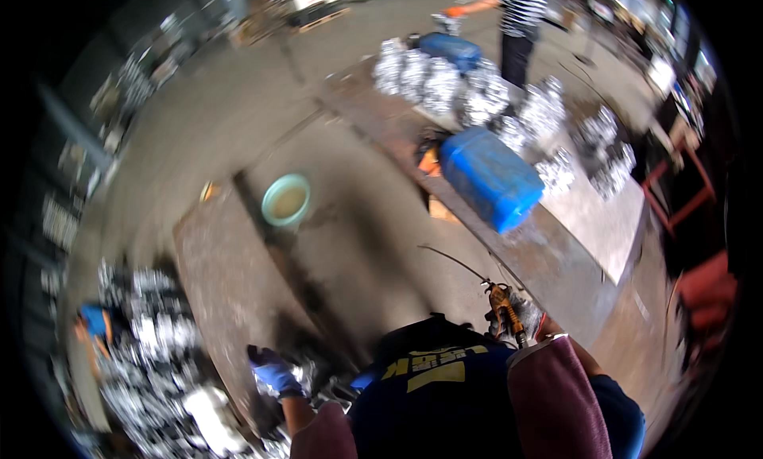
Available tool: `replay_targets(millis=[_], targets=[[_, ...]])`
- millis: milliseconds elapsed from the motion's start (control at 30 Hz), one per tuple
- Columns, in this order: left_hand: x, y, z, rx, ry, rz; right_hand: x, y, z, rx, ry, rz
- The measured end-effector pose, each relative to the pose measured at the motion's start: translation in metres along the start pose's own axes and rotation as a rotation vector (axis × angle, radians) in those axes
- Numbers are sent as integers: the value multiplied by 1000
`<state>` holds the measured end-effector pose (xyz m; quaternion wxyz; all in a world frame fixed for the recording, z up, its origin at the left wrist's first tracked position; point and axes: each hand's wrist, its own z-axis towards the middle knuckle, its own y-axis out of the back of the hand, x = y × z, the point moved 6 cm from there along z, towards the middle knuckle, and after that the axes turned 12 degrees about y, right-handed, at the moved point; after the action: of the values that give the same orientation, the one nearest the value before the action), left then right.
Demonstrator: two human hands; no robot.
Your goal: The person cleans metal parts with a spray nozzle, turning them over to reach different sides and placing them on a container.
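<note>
My right hand, in a grey glove, is closed round a yellow-orange hand-held power tool beside the edge of the right-hand bench. From the tool's far end a thin dark rod or cable runs out to the left. My left hand, in a purple-blue glove, is low at the near right edge of the left bench. Its fingers look stretched out, though blurred. Shiny silvery metal parts lie right beside it; whether the hand touches them is unclear.
The right bench bears a blue plastic jerrycan, a second one and several shiny metal castings. On the floor stands a pale green basin of cloudy liquid. More metal parts are piled left. A person stands beyond.
</note>
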<state>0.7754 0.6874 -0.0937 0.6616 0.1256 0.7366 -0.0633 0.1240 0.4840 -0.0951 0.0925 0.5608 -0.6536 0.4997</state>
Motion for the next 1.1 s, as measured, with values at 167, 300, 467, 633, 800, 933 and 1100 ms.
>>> replay_targets(millis=[167,300,467,633,800,933,1100], targets=[[3,-254,-40,528,-48,39,56,42,-58,-63,200,312],[-1,-466,-151,773,-427,214,64,99,-101,-209,400,514],[0,-668,-295,1385,94,8,54,135,-129,-442,522,513],[13,-823,-444,1698,434,50,30,206,-151,-900,603,125],[75,-949,-580,1891,313,343,21,245,-185,-1451,578,-305],[169,-1076,-614,1985,212,350,50,213,-178,-1656,729,645],[220,-1150,-671,1687,-388,1066,-2,173,-141,-1930,395,345]])
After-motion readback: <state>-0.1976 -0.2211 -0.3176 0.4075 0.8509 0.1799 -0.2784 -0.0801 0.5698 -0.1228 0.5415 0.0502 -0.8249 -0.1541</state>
